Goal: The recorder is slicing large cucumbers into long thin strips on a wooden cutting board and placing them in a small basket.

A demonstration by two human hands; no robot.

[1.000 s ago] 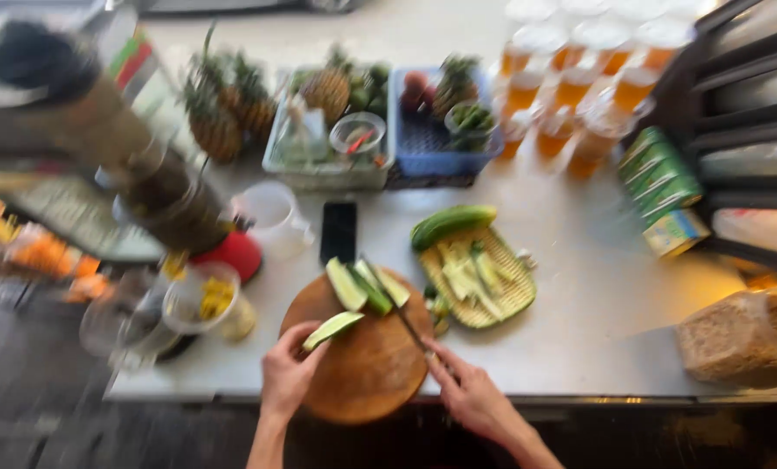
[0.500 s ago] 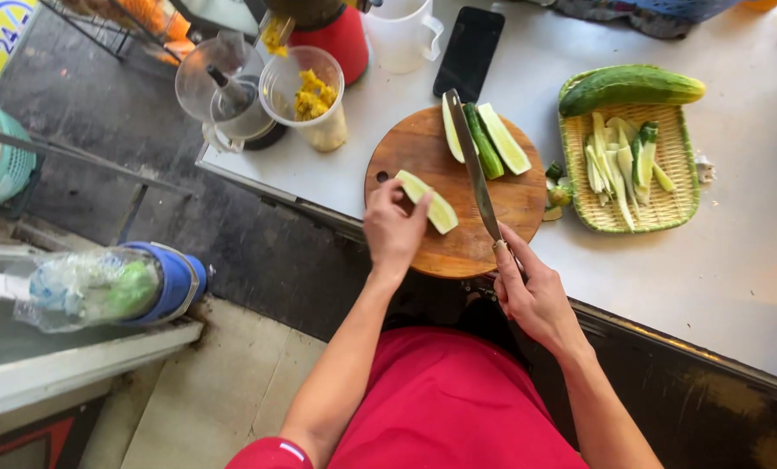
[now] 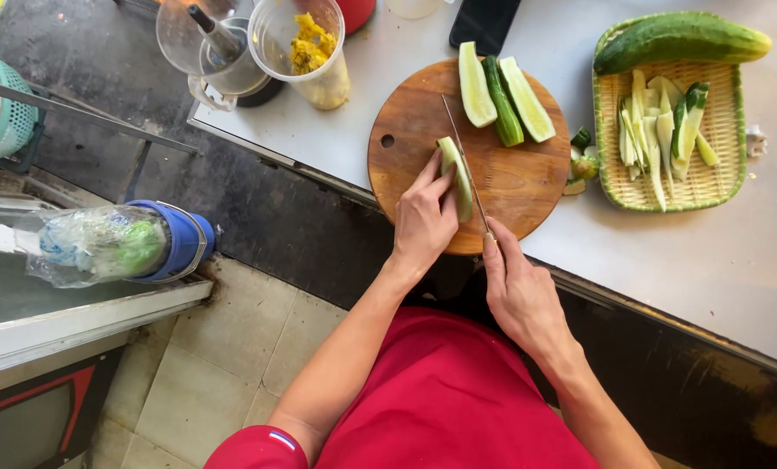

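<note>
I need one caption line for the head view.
Left hand steadies a cucumber piece while right hand cuts with knife.

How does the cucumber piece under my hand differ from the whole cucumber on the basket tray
The cucumber piece is cut lengthwise, pale flesh showing; the whole cucumber is uncut, all dark green skin. The piece lies on the round wooden board, held by the left hand with the knife in the right hand against it; the whole cucumber rests untouched at the woven tray's far edge. The piece is shorter. Both are cucumber.

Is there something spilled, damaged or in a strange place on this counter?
Only small things: cucumber scraps lie loose on the counter between the round cutting board and the woven tray. Nothing looks spilled or broken.
</note>
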